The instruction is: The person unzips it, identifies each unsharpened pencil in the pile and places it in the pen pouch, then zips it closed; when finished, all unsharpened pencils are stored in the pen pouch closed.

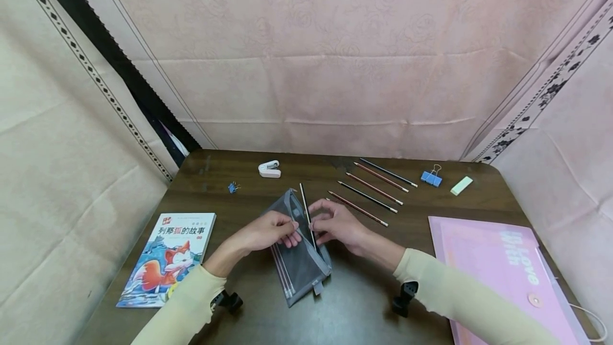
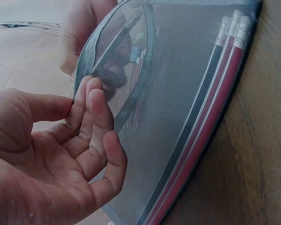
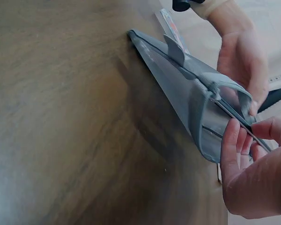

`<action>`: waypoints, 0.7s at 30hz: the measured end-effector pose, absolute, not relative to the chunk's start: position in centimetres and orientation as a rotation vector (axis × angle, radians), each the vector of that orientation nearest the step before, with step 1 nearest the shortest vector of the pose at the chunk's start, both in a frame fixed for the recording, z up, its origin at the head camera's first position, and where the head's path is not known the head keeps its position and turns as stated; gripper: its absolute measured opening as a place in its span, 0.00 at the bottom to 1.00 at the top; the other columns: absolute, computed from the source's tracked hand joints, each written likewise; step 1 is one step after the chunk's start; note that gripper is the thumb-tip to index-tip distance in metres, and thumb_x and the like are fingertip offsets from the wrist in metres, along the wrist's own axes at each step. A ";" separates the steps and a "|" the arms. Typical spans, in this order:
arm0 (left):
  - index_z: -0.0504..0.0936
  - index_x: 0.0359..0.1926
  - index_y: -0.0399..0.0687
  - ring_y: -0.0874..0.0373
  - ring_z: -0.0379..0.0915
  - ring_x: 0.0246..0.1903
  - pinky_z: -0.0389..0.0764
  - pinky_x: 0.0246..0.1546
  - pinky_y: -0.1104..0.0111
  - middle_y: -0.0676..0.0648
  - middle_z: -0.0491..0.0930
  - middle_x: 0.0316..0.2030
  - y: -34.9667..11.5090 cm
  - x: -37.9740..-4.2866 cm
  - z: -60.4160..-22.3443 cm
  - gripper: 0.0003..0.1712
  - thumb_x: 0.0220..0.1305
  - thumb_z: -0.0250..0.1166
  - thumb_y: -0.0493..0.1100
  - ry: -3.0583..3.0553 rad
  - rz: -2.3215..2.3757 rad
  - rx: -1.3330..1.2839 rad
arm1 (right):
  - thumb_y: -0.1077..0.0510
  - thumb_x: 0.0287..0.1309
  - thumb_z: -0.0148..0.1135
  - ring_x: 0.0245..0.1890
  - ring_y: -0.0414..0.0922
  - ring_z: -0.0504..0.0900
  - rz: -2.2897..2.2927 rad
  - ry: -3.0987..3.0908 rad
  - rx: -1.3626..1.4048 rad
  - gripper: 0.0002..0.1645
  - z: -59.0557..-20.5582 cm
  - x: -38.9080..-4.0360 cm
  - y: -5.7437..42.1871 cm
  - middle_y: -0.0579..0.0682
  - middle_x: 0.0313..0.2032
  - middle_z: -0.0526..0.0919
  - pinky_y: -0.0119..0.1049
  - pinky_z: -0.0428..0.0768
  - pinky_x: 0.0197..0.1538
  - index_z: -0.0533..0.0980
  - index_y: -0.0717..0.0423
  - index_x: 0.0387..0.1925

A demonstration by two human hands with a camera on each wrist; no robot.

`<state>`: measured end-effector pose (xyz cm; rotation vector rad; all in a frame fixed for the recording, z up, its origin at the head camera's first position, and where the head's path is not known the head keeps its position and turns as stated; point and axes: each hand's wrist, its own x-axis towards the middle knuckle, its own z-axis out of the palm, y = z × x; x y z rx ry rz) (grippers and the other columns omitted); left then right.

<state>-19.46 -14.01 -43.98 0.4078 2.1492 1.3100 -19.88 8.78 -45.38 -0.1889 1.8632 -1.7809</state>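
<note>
Grey see-through mesh pouch (image 1: 299, 268) held at its gaping mouth, a slim dark pencil (image 1: 305, 201) slanted into it

The pouch lies between the two hands, its body running back toward the person over the brown wooden worktop (image 1: 369, 294). The left hand (image 1: 275, 229) pinches the rim between thumb and fingertips, seemingly because the soft mesh would otherwise sag closed. The right hand (image 1: 341, 226) has the pencil pinched by its shaft, a grip that probably lets it steer the slant through the opening. Under the left hand, slim red and dark pencils (image 2: 227, 79) lie side by side along the pouch's edge, metal-banded ends together. Just beyond the right hand, five red-brown and black pencils (image 1: 374, 189) form a slanting row, presumably spaced for picking singly.

Both forearms come in from the near side and angle inward, so the hands nearly meet. The left hand is half curled, its spare fingers loosely bent; the right is nearly closed at thumb and fingertips.
</note>
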 end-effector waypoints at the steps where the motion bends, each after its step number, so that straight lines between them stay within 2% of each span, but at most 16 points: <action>1: 0.84 0.38 0.43 0.56 0.81 0.33 0.79 0.42 0.59 0.47 0.86 0.33 -14.0 -19.4 -44.0 0.18 0.73 0.51 0.48 2.148 1.313 0.411 | 0.64 0.56 0.61 0.31 0.47 0.83 -1.766 1.864 -0.193 0.23 -45.4 -19.8 8.6 0.58 0.40 0.84 0.45 0.85 0.37 0.70 0.53 0.54; 6: 0.84 0.39 0.40 0.56 0.81 0.33 0.79 0.42 0.58 0.45 0.86 0.33 -13.9 -19.4 -44.0 0.19 0.73 0.51 0.47 2.140 1.320 0.419 | 0.65 0.54 0.62 0.28 0.45 0.83 -1.700 1.892 -0.194 0.22 -45.7 -19.5 7.8 0.53 0.34 0.84 0.43 0.85 0.34 0.71 0.56 0.52; 12: 0.84 0.39 0.39 0.55 0.81 0.34 0.79 0.42 0.57 0.43 0.86 0.34 -13.9 -19.4 -43.8 0.19 0.73 0.52 0.48 2.139 1.318 0.427 | 0.66 0.52 0.60 0.26 0.45 0.83 -1.624 1.989 -0.202 0.22 -45.6 -19.5 7.3 0.54 0.34 0.85 0.43 0.84 0.30 0.73 0.56 0.51; 17: 0.84 0.38 0.41 0.56 0.81 0.33 0.78 0.41 0.58 0.45 0.86 0.33 -13.9 -19.3 -43.9 0.19 0.73 0.51 0.48 2.149 1.304 0.427 | 0.65 0.53 0.61 0.29 0.47 0.82 -1.572 2.063 -0.253 0.19 -45.8 -19.6 7.3 0.54 0.35 0.85 0.42 0.83 0.27 0.74 0.57 0.49; 21: 0.85 0.37 0.43 0.57 0.81 0.32 0.78 0.42 0.57 0.47 0.86 0.32 -13.9 -19.3 -43.9 0.19 0.73 0.51 0.48 2.167 1.287 0.413 | 0.61 0.56 0.62 0.33 0.52 0.83 -1.546 2.138 -0.307 0.17 -45.8 -19.6 8.0 0.56 0.37 0.85 0.43 0.84 0.28 0.75 0.55 0.49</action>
